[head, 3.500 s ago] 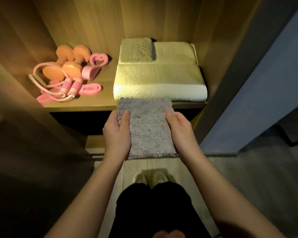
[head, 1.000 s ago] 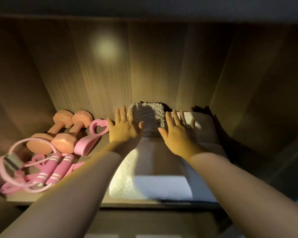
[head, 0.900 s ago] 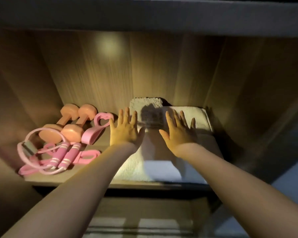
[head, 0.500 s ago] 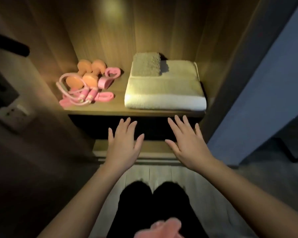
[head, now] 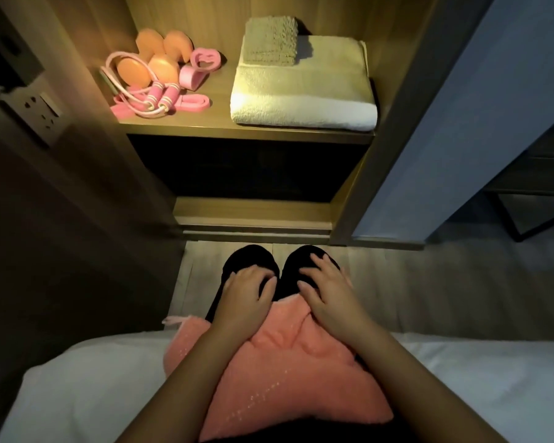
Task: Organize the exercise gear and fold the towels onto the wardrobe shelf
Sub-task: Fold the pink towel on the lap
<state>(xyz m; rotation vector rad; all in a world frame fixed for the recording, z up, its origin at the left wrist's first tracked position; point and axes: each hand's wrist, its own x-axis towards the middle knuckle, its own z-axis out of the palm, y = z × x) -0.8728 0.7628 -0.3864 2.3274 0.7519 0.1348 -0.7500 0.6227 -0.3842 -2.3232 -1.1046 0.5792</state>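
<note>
1. The left hand [head: 245, 294] lies palm down at the far edge of a pink towel [head: 288, 372]. Its fingers are loosely bent over the left knee [head: 248, 259] and grasp nothing that shows.
2. The right hand [head: 328, 290] rests just beside it at 3 o'clock, fingers spread and relaxed over the right knee [head: 304, 260], its palm on the same towel edge.
3. The pink towel is spread, rumpled, across the lap, and the white bed [head: 77, 378] runs out on both sides at 3 and 9 o'clock.
4. At 12 o'clock from the hands, well apart, stands the lit wardrobe shelf [head: 247, 132].
5. On the shelf's 3 o'clock half lies a folded white towel [head: 304, 91], with a smaller folded grey towel [head: 271, 39] on top at its far left corner.
6. At 9 o'clock from the towels sits the exercise gear: two orange dumbbells [head: 154, 62], a pink jump rope [head: 160, 97] coiled in front of them, a flat pink band [head: 192, 102] and a heart-shaped pink trainer [head: 202, 63].
7. At 10 o'clock from the hands, a wall socket [head: 40, 115] is mounted outside the wardrobe.
</note>
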